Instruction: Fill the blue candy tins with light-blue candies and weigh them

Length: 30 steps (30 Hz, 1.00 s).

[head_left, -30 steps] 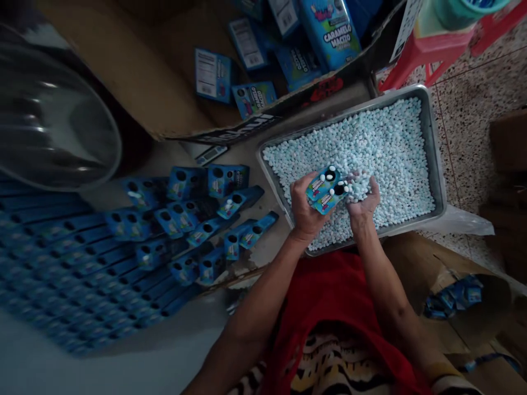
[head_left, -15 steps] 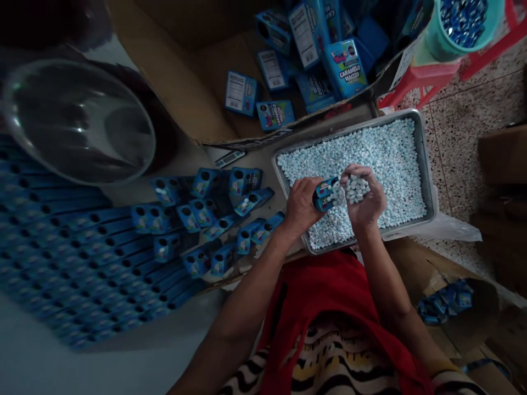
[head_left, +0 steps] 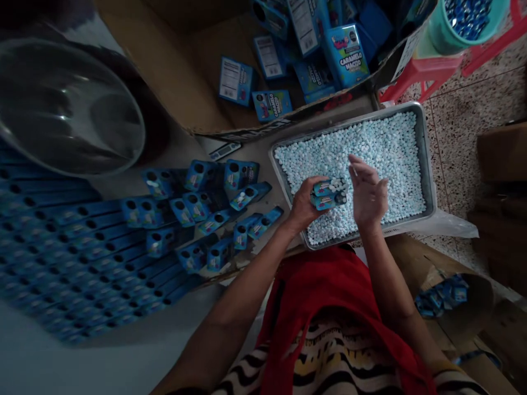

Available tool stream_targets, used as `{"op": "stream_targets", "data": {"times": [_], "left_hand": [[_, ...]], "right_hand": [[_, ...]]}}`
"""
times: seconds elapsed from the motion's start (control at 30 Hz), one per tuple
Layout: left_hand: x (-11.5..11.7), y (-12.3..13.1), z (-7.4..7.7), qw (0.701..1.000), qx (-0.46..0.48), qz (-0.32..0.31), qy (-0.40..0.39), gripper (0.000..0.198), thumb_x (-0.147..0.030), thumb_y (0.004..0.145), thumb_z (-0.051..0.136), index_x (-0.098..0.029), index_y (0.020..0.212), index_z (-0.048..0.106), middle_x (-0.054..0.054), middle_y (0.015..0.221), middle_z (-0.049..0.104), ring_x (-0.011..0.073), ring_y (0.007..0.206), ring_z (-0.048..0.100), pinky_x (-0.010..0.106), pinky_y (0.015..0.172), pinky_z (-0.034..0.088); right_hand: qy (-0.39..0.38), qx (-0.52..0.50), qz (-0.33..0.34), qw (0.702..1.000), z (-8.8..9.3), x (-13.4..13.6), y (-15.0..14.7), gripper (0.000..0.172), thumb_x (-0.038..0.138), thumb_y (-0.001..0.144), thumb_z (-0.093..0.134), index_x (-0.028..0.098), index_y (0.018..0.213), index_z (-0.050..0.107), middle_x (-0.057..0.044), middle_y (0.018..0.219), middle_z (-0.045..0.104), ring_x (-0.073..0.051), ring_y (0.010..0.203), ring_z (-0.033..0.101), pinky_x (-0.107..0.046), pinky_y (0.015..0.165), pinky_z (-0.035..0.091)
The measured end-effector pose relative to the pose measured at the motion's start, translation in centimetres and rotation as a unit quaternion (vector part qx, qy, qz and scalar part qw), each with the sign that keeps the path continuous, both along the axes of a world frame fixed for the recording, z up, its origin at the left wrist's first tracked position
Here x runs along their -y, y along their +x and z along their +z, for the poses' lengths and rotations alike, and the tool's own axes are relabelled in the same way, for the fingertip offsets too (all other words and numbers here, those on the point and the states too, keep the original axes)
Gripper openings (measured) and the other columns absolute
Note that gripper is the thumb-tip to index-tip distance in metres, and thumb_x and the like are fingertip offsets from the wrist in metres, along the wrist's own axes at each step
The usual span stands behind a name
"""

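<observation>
My left hand (head_left: pixel 304 204) is wrapped round two small blue candy boxes (head_left: pixel 325 202), held side by side over the near left part of a metal tray (head_left: pixel 430 164). Pale blue and white candies show at the boxes' openings. Just right of them is my right hand (head_left: pixel 369 196), open, palm up and fingers stretched out, with no pile of candies in it. Small pale candies (head_left: pixel 391 148) fill the tray beneath both hands. To the left, several blue boxes (head_left: pixel 197 206) stand in loose groups on the table, some with candies at their round holes.
A cardboard carton (head_left: pixel 164 71) with blue boxes lies beyond the tray. At left are a large clear bowl (head_left: pixel 61 109) and dense rows of blue boxes (head_left: pixel 82 263). A turquoise bucket (head_left: pixel 436 27) rests on a red stool (head_left: pixel 420 74). Another carton (head_left: pixel 477 296) stands at lower right.
The candies heaped in my right hand are gone from it, and its fingers have straightened. White candies now show at the openings of the boxes in my left hand. The view has shifted slightly.
</observation>
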<state>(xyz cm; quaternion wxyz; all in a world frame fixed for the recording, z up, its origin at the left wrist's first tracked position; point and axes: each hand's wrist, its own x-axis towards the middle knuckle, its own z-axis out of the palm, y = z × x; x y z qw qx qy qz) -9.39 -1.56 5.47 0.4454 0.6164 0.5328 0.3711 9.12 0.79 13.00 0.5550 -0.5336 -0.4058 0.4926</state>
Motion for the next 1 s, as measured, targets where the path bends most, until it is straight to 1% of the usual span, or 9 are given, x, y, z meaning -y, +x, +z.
{"op": "stream_targets", "data": {"times": [0.13, 0.23, 0.37, 0.47, 0.53, 0.7, 0.83, 0.9, 1.0], "left_hand": [[-0.4, -0.7, -0.6, 0.998, 0.017, 0.054, -0.004, 0.084, -0.066, 0.073, 0.094, -0.03, 0.138, 0.054, 0.011, 0.134, 0.071, 0.0304, 0.119, 0.075, 0.05, 0.105, 0.063], [-0.6, -1.3, -0.8, 0.999, 0.001, 0.04, 0.003, 0.086, -0.069, 0.075, 0.092, -0.031, 0.14, 0.053, 0.012, 0.139, 0.069, 0.0311, 0.126, 0.073, 0.051, 0.109, 0.061], [-0.7, -2.4, -1.2, 0.998, -0.014, 0.051, 0.045, 0.081, -0.066, 0.08, 0.09, -0.031, 0.142, 0.051, 0.011, 0.141, 0.068, 0.0316, 0.133, 0.07, 0.052, 0.113, 0.058], [-0.4, -3.2, -1.4, 0.998, -0.053, 0.021, 0.009, 0.077, -0.061, 0.082, 0.088, -0.03, 0.142, 0.051, 0.011, 0.141, 0.067, 0.0323, 0.133, 0.068, 0.05, 0.115, 0.056], [-0.1, -3.7, -1.4, 0.996, -0.079, 0.038, -0.011, 0.076, -0.053, 0.081, 0.09, -0.027, 0.14, 0.051, 0.011, 0.139, 0.068, 0.0318, 0.129, 0.069, 0.048, 0.112, 0.057], [0.1, -4.2, -0.6, 0.987, -0.148, 0.056, 0.008, 0.074, -0.032, 0.072, 0.094, -0.028, 0.134, 0.055, 0.009, 0.126, 0.07, 0.0325, 0.117, 0.07, 0.048, 0.102, 0.057], [-0.3, -4.0, 0.6, 0.975, -0.215, 0.043, 0.013, 0.073, -0.019, 0.065, 0.092, -0.027, 0.131, 0.06, 0.008, 0.121, 0.071, 0.0342, 0.114, 0.068, 0.047, 0.1, 0.056], [-0.5, -3.9, 1.1, 0.972, -0.236, 0.018, 0.009, 0.074, -0.013, 0.062, 0.09, -0.026, 0.129, 0.062, 0.008, 0.12, 0.072, 0.0349, 0.114, 0.068, 0.047, 0.101, 0.055], [-0.7, -3.6, 1.7, 0.974, -0.226, -0.011, 0.005, 0.074, -0.013, 0.061, 0.089, -0.026, 0.129, 0.062, 0.008, 0.12, 0.072, 0.0348, 0.113, 0.068, 0.046, 0.1, 0.055]], "right_hand": [[-0.066, 0.293, -0.023, 0.954, -4.4, 2.7, 3.7, 0.039, 0.061, 0.102, 0.056, 0.027, 0.111, 0.072, -0.012, 0.137, 0.068, -0.033, 0.14, 0.061, -0.064, 0.123, 0.043], [-0.048, 0.436, 0.013, 0.898, -7.7, 1.8, 4.9, 0.048, 0.063, 0.097, 0.066, 0.025, 0.126, 0.07, -0.017, 0.158, 0.052, -0.04, 0.154, 0.044, -0.07, 0.127, 0.034], [-0.027, 0.489, 0.025, 0.871, -10.3, -3.5, 4.0, 0.067, 0.074, 0.094, 0.068, 0.026, 0.141, 0.064, -0.017, 0.169, 0.041, -0.043, 0.161, 0.031, -0.072, 0.127, 0.03], [-0.045, 0.495, 0.039, 0.867, -11.4, -6.1, 2.3, 0.069, 0.077, 0.093, 0.067, 0.023, 0.136, 0.066, -0.018, 0.158, 0.051, -0.043, 0.154, 0.039, -0.07, 0.124, 0.035], [-0.055, 0.487, 0.046, 0.871, -11.8, -6.1, 1.2, 0.057, 0.069, 0.094, 0.07, 0.022, 0.125, 0.071, -0.018, 0.143, 0.061, -0.041, 0.145, 0.048, -0.066, 0.123, 0.039], [-0.151, 0.342, 0.008, 0.927, -11.4, -4.6, 0.2, 0.033, 0.054, 0.085, 0.075, 0.022, 0.086, 0.068, -0.007, 0.091, 0.069, -0.029, 0.103, 0.067, -0.051, 0.105, 0.055], [-0.254, -0.03, 0.004, 0.967, -8.5, -3.9, -0.3, 0.037, 0.059, 0.083, 0.074, 0.023, 0.083, 0.065, 0.0, 0.076, 0.065, -0.019, 0.072, 0.063, -0.036, 0.072, 0.059], [-0.239, -0.186, 0.023, 0.953, -6.4, -3.5, -1.0, 0.038, 0.061, 0.086, 0.068, 0.024, 0.085, 0.065, -0.001, 0.075, 0.066, -0.019, 0.069, 0.063, -0.035, 0.066, 0.059], [-0.163, -0.242, 0.032, 0.956, -3.5, -3.3, -2.7, 0.044, 0.069, 0.09, 0.058, 0.026, 0.079, 0.06, -0.004, 0.076, 0.065, -0.023, 0.076, 0.066, -0.042, 0.077, 0.063]]}}
